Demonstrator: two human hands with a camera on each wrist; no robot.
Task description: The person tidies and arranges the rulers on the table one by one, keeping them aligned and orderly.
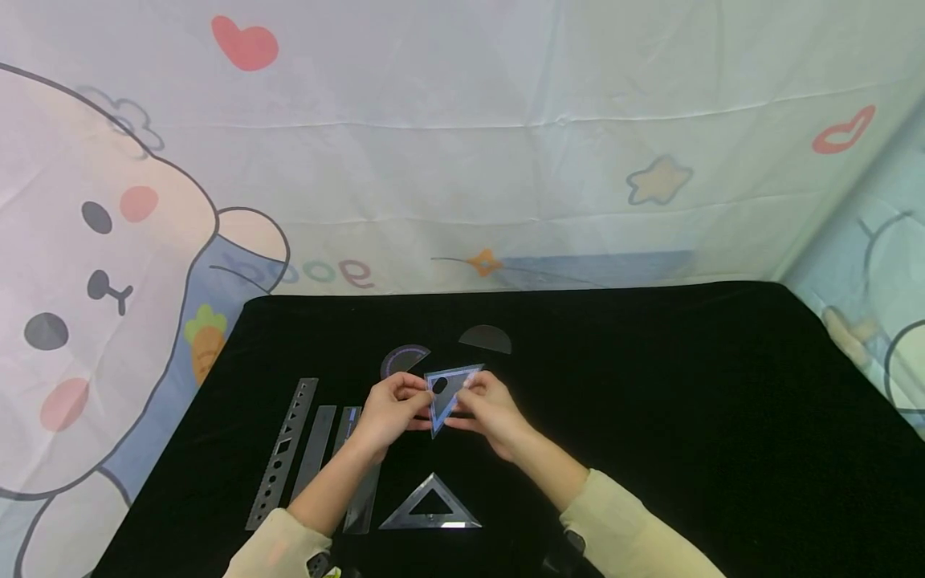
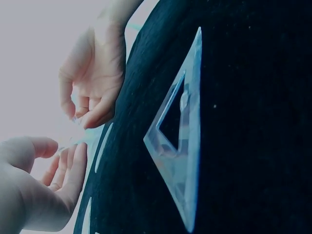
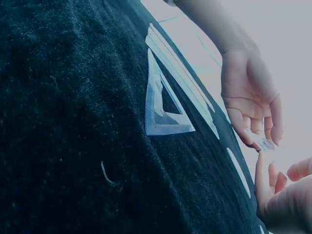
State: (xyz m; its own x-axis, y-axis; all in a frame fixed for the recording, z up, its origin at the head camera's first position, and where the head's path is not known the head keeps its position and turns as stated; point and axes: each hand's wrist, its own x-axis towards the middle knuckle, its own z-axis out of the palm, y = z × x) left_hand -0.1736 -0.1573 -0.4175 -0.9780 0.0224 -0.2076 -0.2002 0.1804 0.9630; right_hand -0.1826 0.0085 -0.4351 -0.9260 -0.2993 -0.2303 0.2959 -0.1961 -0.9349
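L hand [image 1: 393,411] & R hand [image 1: 495,411] both have their grip clamped on the blue-edged set square [image 1: 450,392]: L pinches its left edge, R its right side. It's held up over the black bench [image 1: 665,449], tilted, one pt. downward, btwn. the two hands. Just beyond: a blue-marked protractor [image 1: 400,359], w/ a clear half-circle [image 1: 487,339] to its right. Nearer the person, the other set square [image 1: 426,521] lies flat, apex pointing away. To the left, a holed ruler [image 1: 290,429] & a plain ruler [image 1: 313,451] lie side by side, approx. parallel.
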